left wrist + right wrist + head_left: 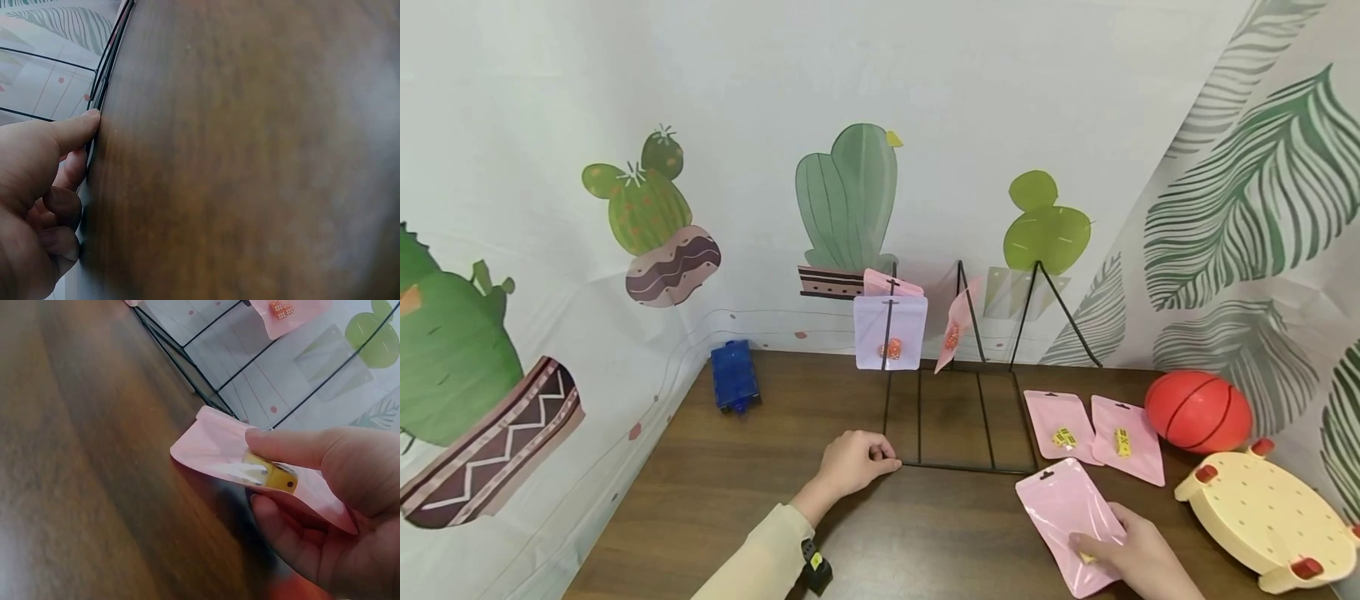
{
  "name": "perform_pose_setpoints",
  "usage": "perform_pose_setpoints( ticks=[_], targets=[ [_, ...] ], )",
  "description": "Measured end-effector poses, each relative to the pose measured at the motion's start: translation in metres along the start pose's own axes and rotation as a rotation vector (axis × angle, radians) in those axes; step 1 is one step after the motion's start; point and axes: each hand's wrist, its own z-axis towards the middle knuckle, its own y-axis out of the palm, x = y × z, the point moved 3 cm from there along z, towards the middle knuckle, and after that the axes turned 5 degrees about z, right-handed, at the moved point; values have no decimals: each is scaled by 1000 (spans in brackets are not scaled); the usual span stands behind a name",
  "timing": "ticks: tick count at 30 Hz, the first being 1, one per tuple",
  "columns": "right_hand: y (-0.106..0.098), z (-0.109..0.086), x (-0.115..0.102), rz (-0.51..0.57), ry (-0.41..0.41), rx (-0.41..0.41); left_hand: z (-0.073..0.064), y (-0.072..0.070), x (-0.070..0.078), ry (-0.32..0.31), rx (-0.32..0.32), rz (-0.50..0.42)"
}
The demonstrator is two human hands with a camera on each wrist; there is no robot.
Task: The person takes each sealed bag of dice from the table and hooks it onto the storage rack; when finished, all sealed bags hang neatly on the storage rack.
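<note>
Held pouch: a pink zip pouch point(1060, 508) over the near right part of the table point(700, 467), in front of two loose pouches; yellow dice point(281, 481) show through its clear face.
Right hand: the right hand point(1138, 554) pinches that pouch near its lower end, thumb on one face and fingers behind, with the hole end pointing away from the person.
Left hand: the left hand point(853, 462) pinches the front left corner of the wire rack between thumb and forefinger, the other fingers curled in.
Rack: the black wire rack point(955, 467) stands on the table with three hooks.
Hung already: on the left hook, a pale lilac pouch point(872, 321) with orange dice and a pink pouch point(876, 282) behind it, its contents hidden; on the middle hook, a pink pouch point(964, 312) turned edgewise, orange dice inside.
Not hung: the held pouch, plus a left loose pouch point(1052, 408) and a right loose pouch point(1131, 425) lying on the table, both with yellow dice.
Progress: judging by this count, about halfway; the right hook bears no pouch.
Farther right: a red ball point(1198, 411) and a cream stool-like piece point(1270, 517).
Far left: a blue box point(734, 375).
</note>
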Motion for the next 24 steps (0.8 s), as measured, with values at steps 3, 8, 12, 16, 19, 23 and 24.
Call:
perform_pose_setpoints(
  ticks=[3, 8, 12, 16, 19, 23, 24],
  targets=[
    [2, 1, -6, -34, -60, 28, 0, 0, 0, -2, 0, -5],
    [9, 3, -20, 49, -172, 92, 0, 0, 0, -1, 2, -5],
    [15, 7, -38, 160, -232, 107, 0, 0, -1, -7, 2, -5],
    [19, 10, -58, 145, -297, 136, -1, 0, -1, -16, -2, -2],
    [22, 11, -72, 153, -347, 158, -1, 0, 0, -21, -7, -5],
    [28, 8, -91, 264, -394, 151, -1, -1, 1, -23, -3, -8],
    [29, 7, -96, 295, -407, 146, 0, -1, 1, -23, -2, -7]
  ],
)
